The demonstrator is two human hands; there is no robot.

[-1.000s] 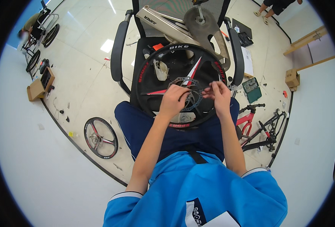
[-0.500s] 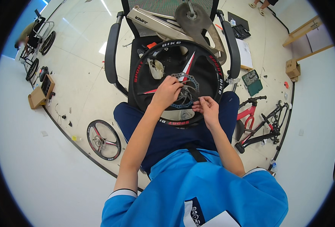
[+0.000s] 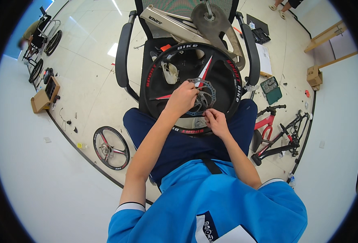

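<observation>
A black bicycle wheel [image 3: 234,77] with broad red-and-white-marked spokes lies flat across my lap and a chair seat. At its middle sits a silvery disc brake rotor [image 3: 212,96] with a scalloped edge. My left hand [image 3: 183,99] rests over the rotor's left side, thumb and fingertips pinched together near the hub; what they hold is hidden. My right hand [image 3: 216,122] is at the rotor's lower edge, its thumb and forefinger pinched, the other fingers curled. Anything between those fingertips is too small to name.
Behind the wheel, a metal bike frame part [image 3: 168,25] leans on the chair, between its armrests [image 3: 123,56]. A second wheel [image 3: 111,148] lies at left; bike frames [image 3: 282,133] and an open green case [image 3: 271,89] are at right. A pale crumpled item [image 3: 170,73] shows through the wheel.
My right hand has moved left to the rotor's lower edge, and its fingers have drawn together. My left hand stays by the hub. The view has shifted slightly.
</observation>
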